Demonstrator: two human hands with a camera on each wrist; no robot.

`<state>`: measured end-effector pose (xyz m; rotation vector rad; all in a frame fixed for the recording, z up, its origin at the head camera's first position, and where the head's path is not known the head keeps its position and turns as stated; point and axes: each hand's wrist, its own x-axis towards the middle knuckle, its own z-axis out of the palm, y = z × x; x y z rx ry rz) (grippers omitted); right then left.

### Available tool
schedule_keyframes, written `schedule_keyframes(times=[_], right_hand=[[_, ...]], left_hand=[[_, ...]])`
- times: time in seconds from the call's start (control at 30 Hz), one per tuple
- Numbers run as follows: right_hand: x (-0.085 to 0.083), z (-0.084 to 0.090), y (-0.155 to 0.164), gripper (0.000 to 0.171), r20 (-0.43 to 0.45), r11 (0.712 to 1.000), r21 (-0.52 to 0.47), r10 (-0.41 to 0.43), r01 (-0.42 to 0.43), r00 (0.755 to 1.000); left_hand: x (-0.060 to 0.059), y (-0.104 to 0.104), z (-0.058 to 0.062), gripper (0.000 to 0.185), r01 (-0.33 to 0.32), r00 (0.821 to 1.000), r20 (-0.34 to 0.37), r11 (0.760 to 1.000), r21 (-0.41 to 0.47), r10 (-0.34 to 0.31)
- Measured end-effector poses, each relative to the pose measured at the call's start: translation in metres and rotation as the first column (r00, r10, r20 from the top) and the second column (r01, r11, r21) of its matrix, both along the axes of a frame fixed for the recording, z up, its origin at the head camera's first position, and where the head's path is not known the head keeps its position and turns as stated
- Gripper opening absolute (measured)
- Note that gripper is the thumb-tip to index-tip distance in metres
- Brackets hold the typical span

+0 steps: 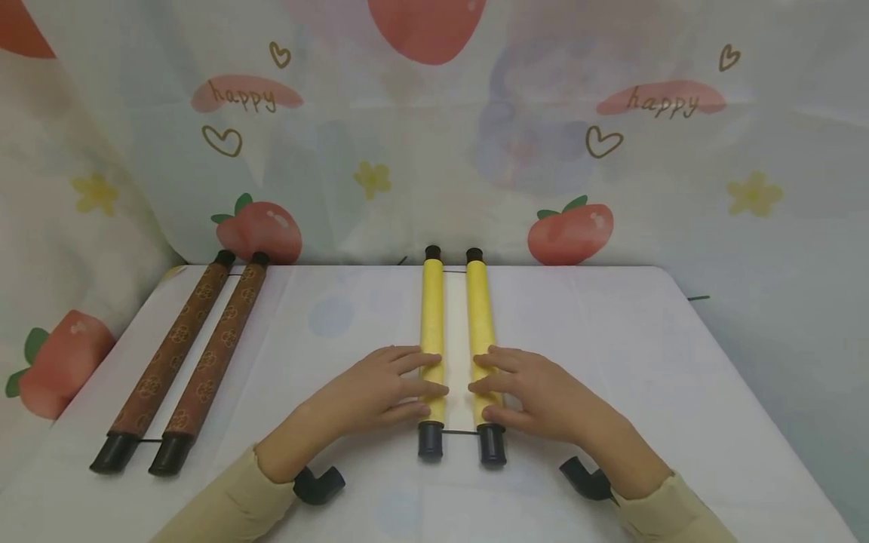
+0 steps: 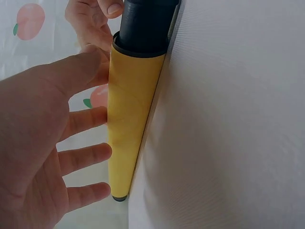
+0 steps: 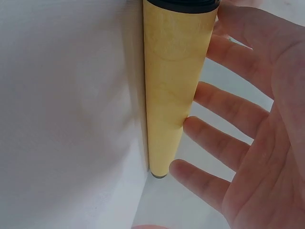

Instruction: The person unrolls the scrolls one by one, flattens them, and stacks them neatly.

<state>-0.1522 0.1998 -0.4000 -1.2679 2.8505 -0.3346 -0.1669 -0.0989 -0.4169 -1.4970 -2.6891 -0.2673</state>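
A yellow scroll with two parallel rollers lies on the table in the head view. Its left roller [image 1: 432,305] and right roller [image 1: 480,302] have black end caps, and a pale strip [image 1: 456,339] shows between them. My left hand [image 1: 373,388] rests its extended fingers across the near half of the left roller. Mirroring it, my right hand [image 1: 543,392] lays its spread fingers over the right roller. In the left wrist view the fingertips line the side of the yellow roller [image 2: 131,105]; the right wrist view shows fingertips along the other yellow roller [image 3: 176,62].
A brown patterned scroll [image 1: 220,339] with black caps lies slanted at the left of the white table [image 1: 577,324]. Black curved pieces [image 1: 319,486] sit by each forearm. Behind the table hangs a fruit-printed cloth [image 1: 434,136].
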Motion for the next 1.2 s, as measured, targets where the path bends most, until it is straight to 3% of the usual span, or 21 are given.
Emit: schedule_keyframes(times=[0.13,0.4,0.63,0.87,1.2], right_hand=[[-0.001,0.0035,0.0013,0.03,-0.003,1.0,-0.001,-0.015,0.015,1.0],[-0.0028,0.004,0.0031,0.029,-0.014,1.0,0.001,-0.026,0.026,1.0],[-0.0008,0.0017,0.0052,0.034,0.036,0.996,0.028,-0.083,0.083,0.996],[-0.001,0.0012,0.0051,0.03,0.032,0.999,0.009,-0.04,0.04,0.999],[-0.0028,-0.0004,0.0063,0.024,-0.012,1.0,0.002,-0.025,0.025,1.0]], left_hand=[[-0.0002,0.0,0.0024,0.034,-0.009,1.0,-0.006,1.0,-0.008,0.009],[-0.0008,0.0027,0.0041,0.036,-0.031,0.997,0.069,0.999,-0.028,0.033],[-0.0002,0.0018,0.003,0.039,-0.027,0.999,0.031,0.998,-0.049,0.029],[0.0017,-0.0007,0.0005,0.036,-0.02,1.0,0.008,0.998,-0.056,0.021],[0.0036,-0.0031,0.006,0.039,-0.026,0.999,0.042,0.999,-0.046,0.028]])
